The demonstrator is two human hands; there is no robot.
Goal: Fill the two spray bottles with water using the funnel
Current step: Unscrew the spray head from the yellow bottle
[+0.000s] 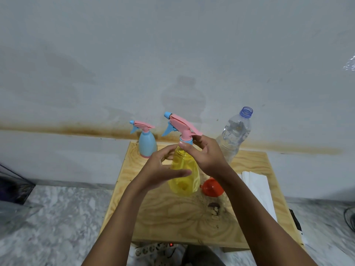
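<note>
Left hand (159, 169) grasps yellow spray bottle (184, 175) body; right hand (208, 154) fingers pinch its collar. Red funnel (212, 187) beside on wooden table (172, 217).

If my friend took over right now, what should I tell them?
Left hand steadies the yellow bottle. Right hand has a grip on its collar, just under the spray head, which is on.
Blue bottle stands at the back left of the table, head on. Water bottle is uncapped at the back right. Red funnel lies beside the yellow bottle.
Fill levels cannot be told, so check both.
</note>
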